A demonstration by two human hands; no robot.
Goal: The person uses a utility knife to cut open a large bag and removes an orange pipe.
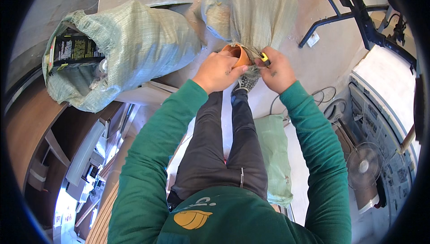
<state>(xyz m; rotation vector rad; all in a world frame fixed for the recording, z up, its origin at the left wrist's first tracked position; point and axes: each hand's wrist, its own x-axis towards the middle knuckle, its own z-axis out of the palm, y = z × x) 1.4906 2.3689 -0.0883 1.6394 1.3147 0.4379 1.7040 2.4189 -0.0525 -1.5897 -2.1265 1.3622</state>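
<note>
My left hand (220, 72) is closed round a hollow orange-brown roll (242, 57), with its thumb along the lower rim and its fingers reaching into the opening. Close beside it, my right hand (275, 70) grips a small yellow and black tool (265, 59), mostly hidden by the fingers. Both hands are at the near end of a full pale green woven sack (262, 13), where its fabric narrows. Loose sack fabric shows between and below the hands. I cannot tell whether the roll touches the sack.
Another woven sack (148, 38) lies at the left, its open mouth showing a black printed package (74, 50). A flat green sack (273, 154) lies beside my legs. A black metal frame (354, 8) stands at the far right, a fan (365, 165) at the right, and a cable (329, 92) on the floor.
</note>
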